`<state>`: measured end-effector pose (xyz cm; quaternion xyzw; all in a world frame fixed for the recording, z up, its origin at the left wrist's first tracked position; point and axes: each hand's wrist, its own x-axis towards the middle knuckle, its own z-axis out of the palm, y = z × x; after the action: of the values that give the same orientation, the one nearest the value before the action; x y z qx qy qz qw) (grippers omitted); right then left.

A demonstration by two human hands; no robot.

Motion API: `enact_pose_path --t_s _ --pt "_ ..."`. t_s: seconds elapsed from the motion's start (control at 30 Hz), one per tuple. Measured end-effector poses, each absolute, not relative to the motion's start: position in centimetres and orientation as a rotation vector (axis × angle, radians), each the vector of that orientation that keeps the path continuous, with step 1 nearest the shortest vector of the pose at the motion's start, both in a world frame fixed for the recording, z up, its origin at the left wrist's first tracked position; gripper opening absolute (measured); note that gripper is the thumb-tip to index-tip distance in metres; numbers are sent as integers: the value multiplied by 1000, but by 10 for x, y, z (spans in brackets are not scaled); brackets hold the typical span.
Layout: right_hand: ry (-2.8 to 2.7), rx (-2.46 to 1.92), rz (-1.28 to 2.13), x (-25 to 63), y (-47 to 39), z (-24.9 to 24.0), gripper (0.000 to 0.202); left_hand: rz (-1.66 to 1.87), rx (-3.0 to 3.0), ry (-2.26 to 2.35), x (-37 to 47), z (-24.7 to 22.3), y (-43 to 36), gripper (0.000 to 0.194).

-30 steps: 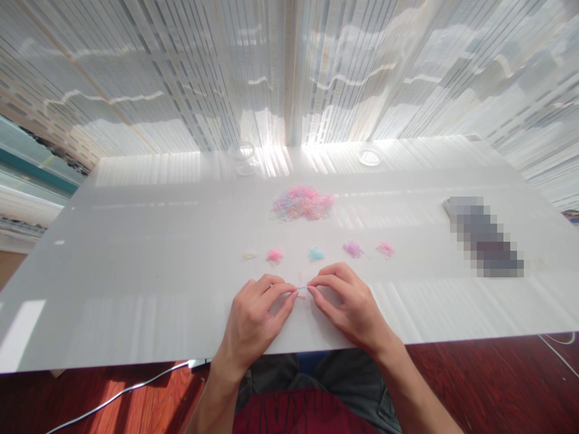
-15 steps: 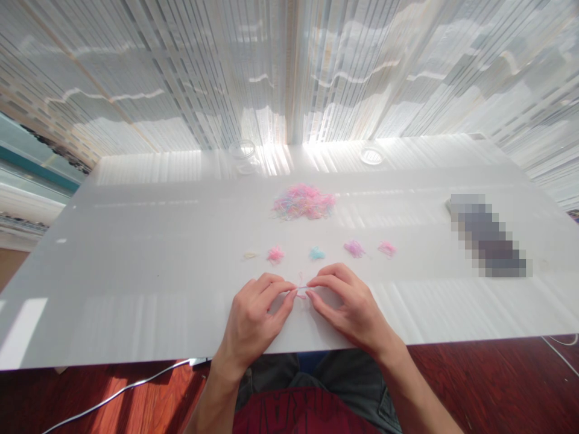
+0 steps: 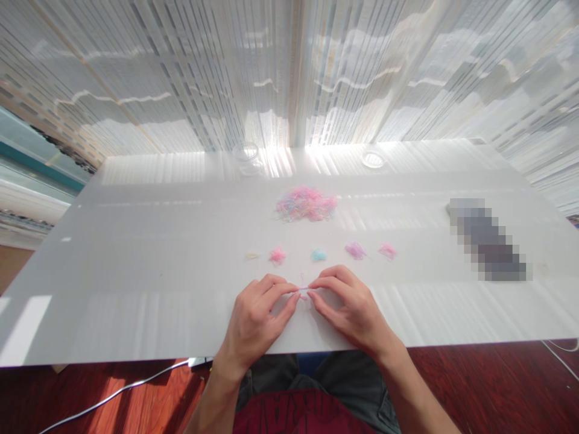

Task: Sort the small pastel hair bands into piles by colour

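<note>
Near the table's front edge, my left hand [image 3: 256, 314] and my right hand [image 3: 351, 308] face each other, thumb and forefinger of each pinched together. Between the fingertips runs a short, thin pinkish-purple strand [image 3: 303, 289], held at both sides. A small curled end stands up above it, and a pink bit shows below. Just beyond my hands lies a row of small strand heaps: a cream one [image 3: 252, 256], a bright pink one [image 3: 277, 255], a blue one [image 3: 318, 255], a purple one [image 3: 355, 251] and a pale pink one [image 3: 388, 251].
Farther back is a larger mixed pastel pile [image 3: 306, 204]. A clear jar [image 3: 249, 161] and a round clear lid [image 3: 373, 160] stand near the curtain [image 3: 203, 78]. At the right lies a pixelated dark oblong object [image 3: 488, 241] on the white table [image 3: 136, 271].
Both hands keep their pinch on the strand with hardly any movement. The whole view has shifted slightly, so the table's things appear a little lower and to the right.
</note>
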<state>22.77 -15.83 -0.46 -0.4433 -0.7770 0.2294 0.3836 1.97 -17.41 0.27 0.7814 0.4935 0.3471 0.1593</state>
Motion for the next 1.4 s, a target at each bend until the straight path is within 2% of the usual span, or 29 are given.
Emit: enact_pose_path --t_s 0.37,0.57,0.7,0.97,1.4 --pt "-1972 -1117 603 227 -159 -3 6 998 2211 1393 20 4 -174 9" --pt "-1759 -1265 466 228 -156 2 5 1008 2199 1414 20 3 -175 9" --pt "-1669 -1372 371 226 -151 4 12 1013 2192 1415 19 2 -174 9" --pt "-1741 -1442 219 219 -137 -5 15 1014 2168 1408 19 3 -174 10" --pt "-1766 -1462 191 219 -136 -11 14 1013 2149 1413 17 5 -176 10"
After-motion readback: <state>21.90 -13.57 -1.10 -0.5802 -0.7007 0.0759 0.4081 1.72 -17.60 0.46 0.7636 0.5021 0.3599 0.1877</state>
